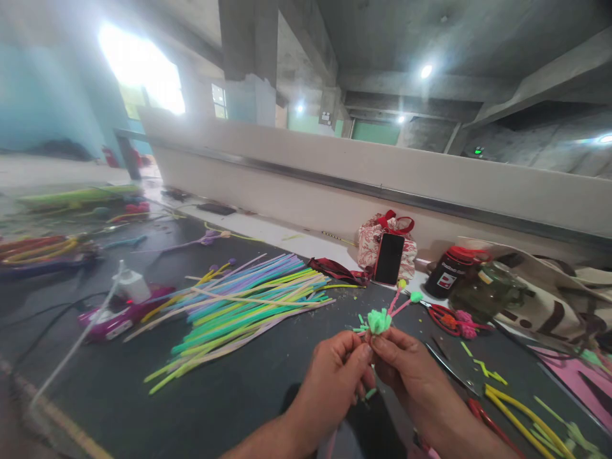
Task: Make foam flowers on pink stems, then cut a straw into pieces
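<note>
Between my fingertips is a mint-green pipe-cleaner flower, its fluffy head pointing up. My left hand pinches its base from the left. From the right, my right hand pinches the same base, thumb and forefinger together. The stem below is mostly hidden by my fingers. Just beyond the flower are pink stems with a green bud and a yellow bud; whether they join the held flower I cannot tell. Cut green bits lie close behind my left hand.
A pile of pastel pipe cleaners lies left of my hands. A phone leans on a patterned bag. Further right are a black bottle, a glass jar, tweezers and yellow-handled pliers. A purple power strip sits left.
</note>
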The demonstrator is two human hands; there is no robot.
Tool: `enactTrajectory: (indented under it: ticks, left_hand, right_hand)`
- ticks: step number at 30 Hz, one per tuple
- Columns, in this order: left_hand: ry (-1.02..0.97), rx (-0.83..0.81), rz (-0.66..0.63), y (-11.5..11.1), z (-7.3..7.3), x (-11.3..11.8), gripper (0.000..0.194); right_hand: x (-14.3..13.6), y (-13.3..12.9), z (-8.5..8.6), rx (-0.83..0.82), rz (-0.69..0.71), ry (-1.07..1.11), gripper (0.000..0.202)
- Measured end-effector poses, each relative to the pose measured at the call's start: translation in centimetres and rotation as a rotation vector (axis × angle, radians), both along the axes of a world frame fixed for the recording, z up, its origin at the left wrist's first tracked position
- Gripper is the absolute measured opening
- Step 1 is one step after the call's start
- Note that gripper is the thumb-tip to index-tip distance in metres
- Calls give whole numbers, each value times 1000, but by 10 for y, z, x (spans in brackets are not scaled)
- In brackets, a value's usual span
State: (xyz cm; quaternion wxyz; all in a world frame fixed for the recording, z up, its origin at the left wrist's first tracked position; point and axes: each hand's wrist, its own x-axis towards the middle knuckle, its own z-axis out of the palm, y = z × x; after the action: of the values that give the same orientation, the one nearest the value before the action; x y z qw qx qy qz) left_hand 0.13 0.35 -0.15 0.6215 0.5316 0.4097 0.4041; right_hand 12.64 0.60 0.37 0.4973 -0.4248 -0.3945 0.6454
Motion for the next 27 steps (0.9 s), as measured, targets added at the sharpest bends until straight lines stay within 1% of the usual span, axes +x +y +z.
enactTrajectory:
  ticks: [5, 8, 9, 12, 14, 17, 19, 21, 24, 27]
  left_hand:
    - [35, 0, -27, 0, 2, -2, 31]
    - [116, 111, -53, 1, 5, -7, 41]
    - [145, 159, -42, 1, 6, -9, 42]
    - [142, 242, 56, 3, 10, -13, 30]
    - [65, 247, 68, 4, 11, -15, 35]
    - [-74, 200, 3, 5, 11, -15, 31]
    - [-147, 140, -9, 5, 11, -16, 29]
    - [-215, 67, -8, 5, 11, -17, 30]
    - [-315, -67, -47, 6, 12, -18, 38]
    - [-345, -136, -68, 6, 13, -18, 37]
  right_hand:
    - [5, 0, -3, 54, 8, -39, 17]
    - [7, -1, -1, 100, -10, -109, 20]
    - [7, -2, 0, 110, -19, -126, 20]
    - [5, -4, 4, 116, -34, -154, 20]
    - [2, -5, 6, 110, -19, -161, 19]
    - [-2, -7, 7, 89, 20, -150, 20]
    - [-2, -7, 6, 66, 45, -122, 21]
    - [-1, -6, 4, 43, 78, -86, 20]
    - [1, -4, 4, 13, 120, -28, 17]
    - [3, -4, 7, -16, 141, 14, 17]
